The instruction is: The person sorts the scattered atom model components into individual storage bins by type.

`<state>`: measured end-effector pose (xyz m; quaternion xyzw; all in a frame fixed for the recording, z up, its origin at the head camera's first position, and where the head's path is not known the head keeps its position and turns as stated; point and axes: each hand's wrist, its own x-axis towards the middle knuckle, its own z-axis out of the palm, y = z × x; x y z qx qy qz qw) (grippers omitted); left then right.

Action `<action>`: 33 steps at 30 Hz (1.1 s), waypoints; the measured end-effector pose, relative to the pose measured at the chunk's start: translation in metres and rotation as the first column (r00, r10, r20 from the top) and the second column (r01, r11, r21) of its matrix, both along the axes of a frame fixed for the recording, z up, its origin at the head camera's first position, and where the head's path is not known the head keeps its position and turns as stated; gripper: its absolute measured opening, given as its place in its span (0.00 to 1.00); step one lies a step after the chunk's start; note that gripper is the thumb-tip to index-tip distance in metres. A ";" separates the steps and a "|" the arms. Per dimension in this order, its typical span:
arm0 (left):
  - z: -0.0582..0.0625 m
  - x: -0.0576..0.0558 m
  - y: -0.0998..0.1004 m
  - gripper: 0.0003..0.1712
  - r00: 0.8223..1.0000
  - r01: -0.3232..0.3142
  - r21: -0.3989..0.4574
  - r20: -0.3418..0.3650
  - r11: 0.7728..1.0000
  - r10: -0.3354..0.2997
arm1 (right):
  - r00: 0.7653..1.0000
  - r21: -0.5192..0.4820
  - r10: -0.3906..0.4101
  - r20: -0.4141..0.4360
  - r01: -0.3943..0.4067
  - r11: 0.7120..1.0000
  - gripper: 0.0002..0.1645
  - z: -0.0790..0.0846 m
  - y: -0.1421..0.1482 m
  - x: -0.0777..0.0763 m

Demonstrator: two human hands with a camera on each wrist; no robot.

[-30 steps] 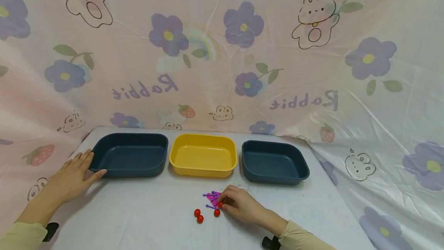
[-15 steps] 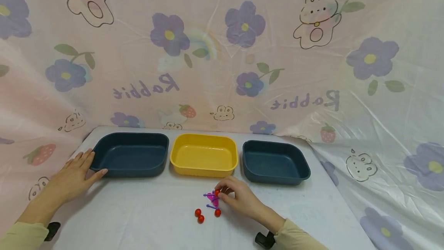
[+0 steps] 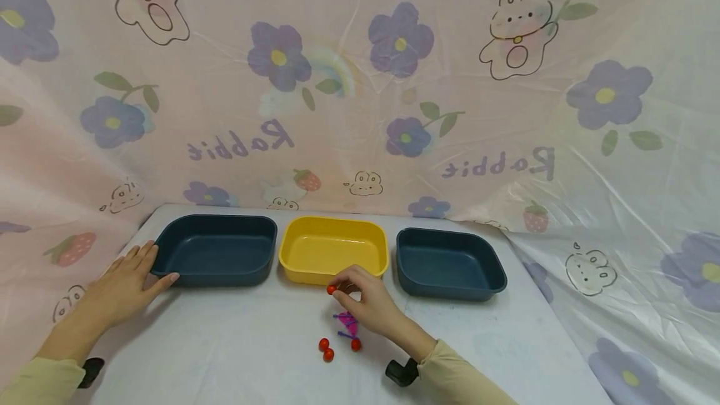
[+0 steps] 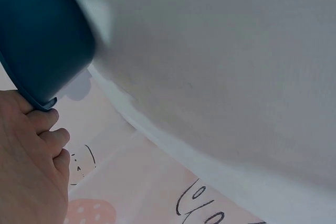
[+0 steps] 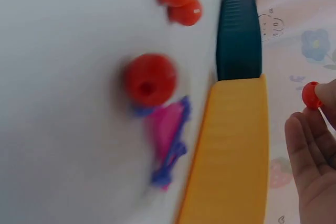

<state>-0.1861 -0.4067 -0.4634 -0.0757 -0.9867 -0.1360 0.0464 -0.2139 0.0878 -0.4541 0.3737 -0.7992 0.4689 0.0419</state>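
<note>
In the head view my right hand (image 3: 365,299) pinches a red bead (image 3: 332,290) between thumb and fingertips, just in front of the yellow bin (image 3: 315,277). The right wrist view shows the same bead (image 5: 312,95) raised off the table. Below that hand lie a pink piece (image 3: 350,329) and several thin blue-purple stick-like pieces (image 3: 345,334), partly overlapping. Beside them a red bead (image 3: 356,345) rests, with two more beads (image 3: 326,350) to its left. My left hand (image 3: 120,286) rests against the left dark blue bin (image 3: 216,280), fingers extended at its side and thumb at its front.
Another dark blue bin (image 3: 450,289) stands right of the yellow one, all three in a row along the back of the white table (image 3: 236,342). Behind hangs a patterned curtain (image 3: 337,92). A black wrist mount (image 3: 402,372) sits under the right wrist.
My right hand has lifted the red bead from beside the pink piece and carried it up and left toward the yellow bin's front. The left hand keeps its place at the left bin.
</note>
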 end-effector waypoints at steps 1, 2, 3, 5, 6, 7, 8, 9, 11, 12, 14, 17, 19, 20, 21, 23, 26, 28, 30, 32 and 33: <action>0.000 0.000 0.000 0.55 1.000 0.000 0.000 -0.002 1.000 0.000 | 1.000 -0.002 0.001 0.003 -0.001 1.000 0.09 0.002 -0.004 -0.001; -0.001 0.000 0.000 0.55 1.000 -0.001 -0.001 -0.004 1.000 0.001 | 1.000 -0.006 0.005 0.006 -0.005 1.000 0.09 0.004 -0.008 -0.003; -0.001 0.000 0.000 0.55 1.000 -0.002 -0.001 -0.005 1.000 0.002 | 1.000 -0.004 0.004 0.012 -0.004 1.000 0.09 0.007 -0.011 -0.004; -0.001 0.000 0.001 0.55 1.000 -0.005 -0.002 -0.005 1.000 0.005 | 1.000 0.004 0.000 0.016 0.000 1.000 0.10 0.013 -0.020 -0.007; -0.001 0.000 0.001 0.55 1.000 -0.006 0.001 -0.005 1.000 0.006 | 1.000 0.010 -0.004 0.019 0.004 1.000 0.10 0.016 -0.024 -0.009; -0.001 0.001 0.001 0.55 1.000 -0.007 0.002 -0.006 1.000 0.007 | 1.000 0.015 -0.007 0.019 0.007 1.000 0.10 0.018 -0.028 -0.011; -0.001 0.001 0.001 0.55 1.000 -0.007 0.003 -0.009 1.000 0.007 | 1.000 0.015 -0.006 0.020 0.006 1.000 0.10 0.021 -0.032 -0.014; -0.001 0.001 0.001 0.55 1.000 -0.007 0.004 -0.012 1.000 0.007 | 1.000 0.015 -0.005 0.018 0.005 1.000 0.10 0.024 -0.036 -0.016; 0.000 0.001 0.002 0.54 1.000 -0.004 0.007 -0.022 1.000 0.004 | 1.000 0.015 -0.004 0.016 0.004 1.000 0.10 0.028 -0.043 -0.021; 0.001 0.001 0.002 0.54 1.000 -0.002 0.007 -0.027 1.000 0.002 | 1.000 0.015 -0.005 0.016 0.005 1.000 0.10 0.030 -0.047 -0.024; 0.002 0.001 0.003 0.54 0.999 -0.001 0.003 -0.036 1.000 0.001 | 1.000 0.016 -0.005 0.016 0.005 1.000 0.10 0.033 -0.054 -0.029; 0.004 0.002 0.003 0.54 0.999 0.000 -0.005 -0.037 1.000 -0.001 | 1.000 0.023 -0.013 0.008 0.013 1.000 0.09 0.036 -0.064 -0.037; 0.004 0.003 0.003 0.54 0.999 -0.002 -0.009 -0.036 1.000 0.001 | 1.000 0.028 -0.016 0.013 0.016 0.999 0.10 0.038 -0.071 -0.041; 0.004 0.003 0.003 0.54 0.999 -0.001 -0.010 -0.035 1.000 0.001 | 1.000 0.031 -0.017 0.017 0.016 0.999 0.10 0.038 -0.075 -0.043; 0.004 0.003 0.003 0.54 0.999 -0.001 -0.010 -0.036 1.000 0.001 | 1.000 0.035 -0.019 0.023 0.018 0.999 0.10 0.039 -0.079 -0.045; 0.004 0.003 0.003 0.54 0.999 -0.004 -0.011 -0.044 1.000 0.004 | 0.999 0.045 -0.016 0.038 0.014 0.999 0.10 0.038 -0.087 -0.050; 0.004 0.004 0.003 0.53 0.999 -0.004 -0.010 -0.049 1.000 0.003 | 0.998 0.057 -0.010 0.054 0.007 0.998 0.10 0.036 -0.098 -0.056; 0.004 0.004 0.004 0.53 0.999 -0.004 -0.012 -0.047 1.000 0.004 | 0.999 0.060 -0.005 0.054 0.002 0.998 0.10 0.034 -0.105 -0.061; 0.005 0.005 0.004 0.54 0.999 -0.004 -0.013 -0.038 1.000 0.004 | 0.998 0.062 -0.008 0.057 0.004 0.998 0.11 0.034 -0.112 -0.065; 0.006 0.005 0.005 0.54 1.000 -0.005 -0.012 -0.031 1.000 0.004 | 0.998 0.066 -0.012 0.054 0.009 0.998 0.10 0.032 -0.118 -0.069; 0.006 0.005 0.005 0.54 1.000 -0.006 -0.014 -0.031 1.000 0.006 | 0.999 0.070 -0.015 0.052 0.011 0.997 0.10 0.031 -0.121 -0.071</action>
